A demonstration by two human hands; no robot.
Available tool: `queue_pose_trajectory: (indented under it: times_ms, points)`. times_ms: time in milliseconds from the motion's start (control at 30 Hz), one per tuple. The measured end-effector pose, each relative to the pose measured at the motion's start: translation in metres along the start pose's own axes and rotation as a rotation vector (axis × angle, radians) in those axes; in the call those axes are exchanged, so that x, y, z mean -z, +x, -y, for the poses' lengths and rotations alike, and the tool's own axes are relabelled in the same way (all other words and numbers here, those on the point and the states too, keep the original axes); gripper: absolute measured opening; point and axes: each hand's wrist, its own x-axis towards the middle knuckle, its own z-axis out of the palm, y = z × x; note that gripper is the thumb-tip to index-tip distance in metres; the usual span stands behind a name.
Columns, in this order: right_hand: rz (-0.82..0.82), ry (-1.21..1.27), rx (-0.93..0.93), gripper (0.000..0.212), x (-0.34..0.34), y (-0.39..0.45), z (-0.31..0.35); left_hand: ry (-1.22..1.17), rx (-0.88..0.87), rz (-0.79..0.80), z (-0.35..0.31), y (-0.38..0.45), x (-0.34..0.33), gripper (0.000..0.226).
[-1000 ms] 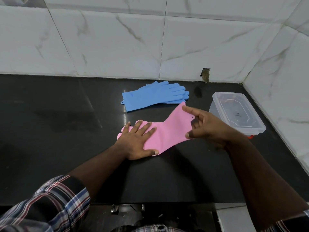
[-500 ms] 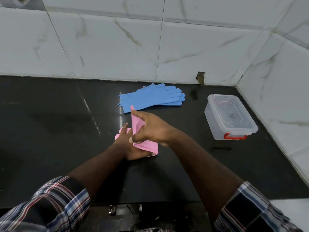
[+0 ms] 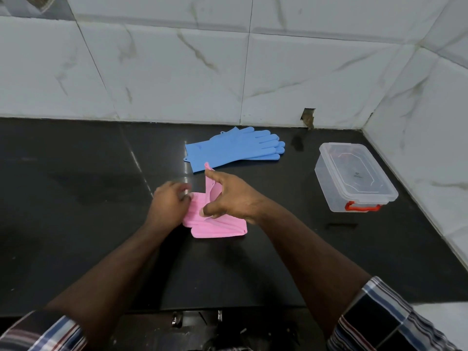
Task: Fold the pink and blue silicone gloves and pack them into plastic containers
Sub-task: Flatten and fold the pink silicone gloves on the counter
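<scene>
Right hand (image 3: 229, 196) pinches the pink glove's (image 3: 217, 225) raised cuff, standing just right of the left hand (image 3: 170, 201); those fingers are too blurred to tell.

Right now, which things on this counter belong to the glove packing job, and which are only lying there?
Part of the job:
- pink glove, half folded, held by right hand, left hand beside it
- blue gloves, flat, unfolded
- plastic container, lid on

Only there:
- black counter
- tiled wall, with a hole
</scene>
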Motion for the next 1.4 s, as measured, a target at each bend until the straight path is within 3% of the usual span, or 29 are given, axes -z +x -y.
queue_pose_trajectory:
  times_ms: [100, 267, 367, 433, 633, 733, 867, 933, 1000, 1067, 1167, 1400]
  points:
    - [0.014, -0.060, -0.019, 0.101, -0.008, 0.005, 0.002, -0.240, 0.262, 0.042, 0.022, -0.005, -0.002, 0.015]
    - [0.015, -0.246, -0.040, 0.096, -0.028, 0.020, -0.003, -0.492, 0.357, -0.075, 0.019, -0.011, 0.000, 0.009]
    - [0.028, -0.274, -0.049, 0.091, -0.039, 0.025, -0.007, -0.815, 0.397, 0.037, 0.012, -0.014, 0.002, 0.028]
    - [0.032, -0.263, -0.032, 0.084, -0.046, 0.028, -0.010, -0.892, 0.401, 0.112, 0.011, -0.016, 0.003, 0.035]
    - [0.019, -0.309, -0.007, 0.106, -0.056, 0.034, -0.021, -0.941, 0.410, 0.161, 0.020, -0.017, 0.005, 0.012]
    - [0.041, -0.314, 0.003, 0.109, -0.057, 0.035, -0.025, -0.910, 0.428, 0.159, 0.021, -0.018, 0.006, 0.013]
    - [0.024, -0.155, 0.010, 0.079, -0.050, 0.033, -0.032, -0.836, 0.444, 0.139, 0.021, -0.017, 0.005, 0.010]
    - [-0.131, -0.055, 0.039, 0.060, -0.039, 0.030, -0.036, -0.821, 0.469, 0.134, 0.021, -0.015, 0.003, 0.011]
    - [-0.347, -0.203, 0.075, 0.045, -0.023, 0.028, -0.043, -0.803, 0.486, 0.120, 0.020, -0.012, 0.003, 0.014]
    - [-0.430, -0.388, 0.092, 0.041, -0.010, 0.026, -0.053, -0.821, 0.472, 0.117, 0.017, -0.011, 0.004, 0.016]
    - [-0.366, -0.553, 0.070, 0.047, -0.005, 0.023, -0.069, -0.863, 0.450, 0.115, 0.017, -0.008, 0.006, 0.017]
    - [-0.271, -0.690, 0.062, 0.054, -0.026, 0.021, -0.081, -0.764, 0.507, 0.109, 0.020, -0.006, 0.001, 0.021]
